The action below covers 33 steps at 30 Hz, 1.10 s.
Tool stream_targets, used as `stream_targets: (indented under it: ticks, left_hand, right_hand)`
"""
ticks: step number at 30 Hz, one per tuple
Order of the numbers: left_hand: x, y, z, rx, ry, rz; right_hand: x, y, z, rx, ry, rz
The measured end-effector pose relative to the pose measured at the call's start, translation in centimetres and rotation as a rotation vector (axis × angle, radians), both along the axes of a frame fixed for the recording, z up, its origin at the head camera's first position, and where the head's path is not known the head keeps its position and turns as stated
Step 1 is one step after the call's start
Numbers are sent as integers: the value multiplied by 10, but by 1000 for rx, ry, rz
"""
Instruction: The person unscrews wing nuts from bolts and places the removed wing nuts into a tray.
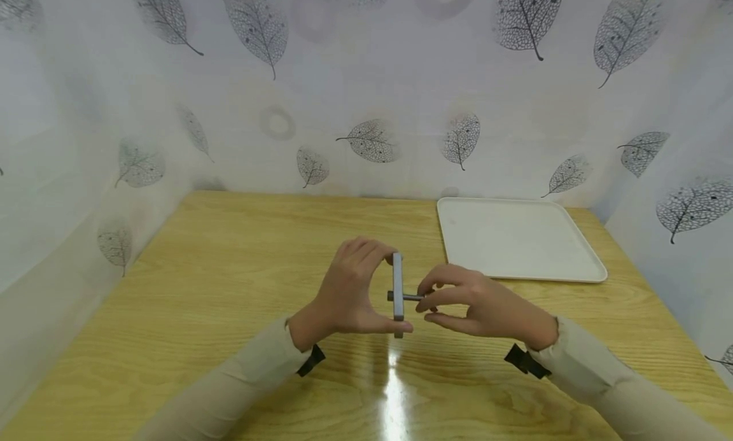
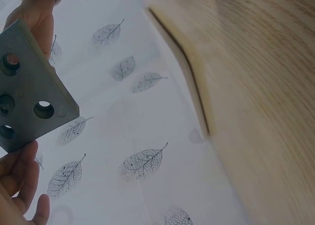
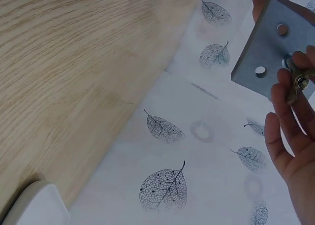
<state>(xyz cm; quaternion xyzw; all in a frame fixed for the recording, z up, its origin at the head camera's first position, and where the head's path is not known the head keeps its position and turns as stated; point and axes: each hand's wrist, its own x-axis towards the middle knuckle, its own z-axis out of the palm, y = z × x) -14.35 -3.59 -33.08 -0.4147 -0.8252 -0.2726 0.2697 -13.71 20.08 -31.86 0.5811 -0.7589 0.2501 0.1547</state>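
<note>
My left hand (image 1: 349, 291) grips a grey metal plate (image 1: 397, 282) by opposite edges, thumb at the bottom and fingers at the top. The plate stands upright above the table, edge-on in the head view. Several round holes pierce it in the left wrist view. A bolt (image 1: 412, 297) passes through one hole, its head on the left-hand side. On the bolt's other end, a brass-coloured wing nut (image 3: 299, 82) sits between the fingertips of my right hand (image 1: 475, 301), which pinch it. Fingers partly hide the nut.
A white rectangular tray (image 1: 515, 237) lies at the back right of the wooden table (image 1: 258, 250). A pale curtain (image 1: 366, 78) printed with leaves surrounds the table's back and sides.
</note>
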Motion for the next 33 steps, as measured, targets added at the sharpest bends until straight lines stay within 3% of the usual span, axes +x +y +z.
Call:
stream_targets:
  ticks: [7,18,26,33]
  left_hand:
    - [0,0,0,-3,-13,-9]
    - [-1,-1,-2,-5,-10,3]
    - [1,0,-1,-3,2,0]
    - [1,1,-2,-6,-16,3]
  right_hand:
    - [1,-2,-1,-24,-8,12]
    - [0,-4,-1,-37,204,-20]
    - [0,-4,-3,-128,163,-3]
    - [-1,-1,-3,-86,157,12]
